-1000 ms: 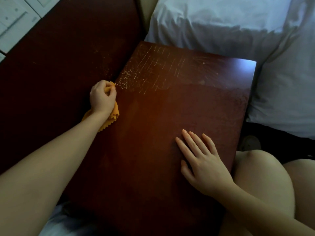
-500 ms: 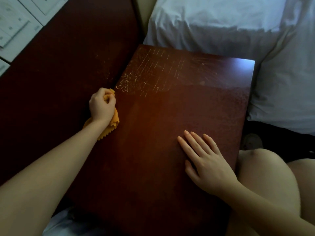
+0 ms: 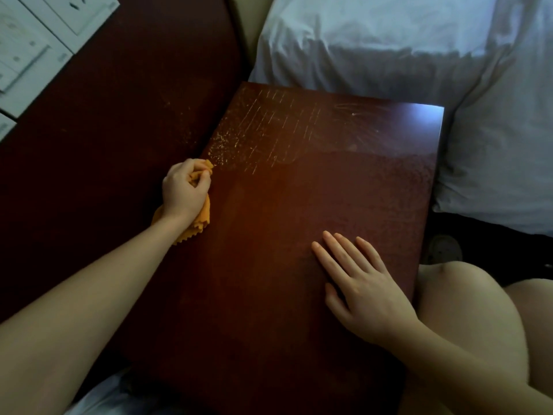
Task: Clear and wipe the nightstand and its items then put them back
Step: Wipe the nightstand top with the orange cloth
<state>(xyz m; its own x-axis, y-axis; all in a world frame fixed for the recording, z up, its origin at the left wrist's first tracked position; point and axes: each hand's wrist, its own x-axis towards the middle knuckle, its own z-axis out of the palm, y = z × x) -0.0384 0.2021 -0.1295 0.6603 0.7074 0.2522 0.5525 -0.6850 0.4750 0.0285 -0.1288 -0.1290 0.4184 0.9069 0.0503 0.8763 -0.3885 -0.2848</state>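
The dark reddish wooden nightstand top point(image 3: 299, 205) fills the middle of the view, bare of items. Pale scratches and specks mark its far left part. My left hand point(image 3: 185, 190) is closed around a bunched orange cloth point(image 3: 203, 215) at the top's left edge, just below the specks. My right hand point(image 3: 359, 289) lies flat on the top near its right edge, fingers slightly spread, holding nothing.
A dark wooden panel point(image 3: 104, 130) runs along the nightstand's left side. White pillows and bedding point(image 3: 389, 46) lie beyond and to the right. White panels point(image 3: 33, 46) sit at the top left. My bare knee point(image 3: 466, 310) is at the lower right.
My left hand with the cloth has stayed at the left edge, shifting only slightly. My right hand stays flat. The view has drifted a little.
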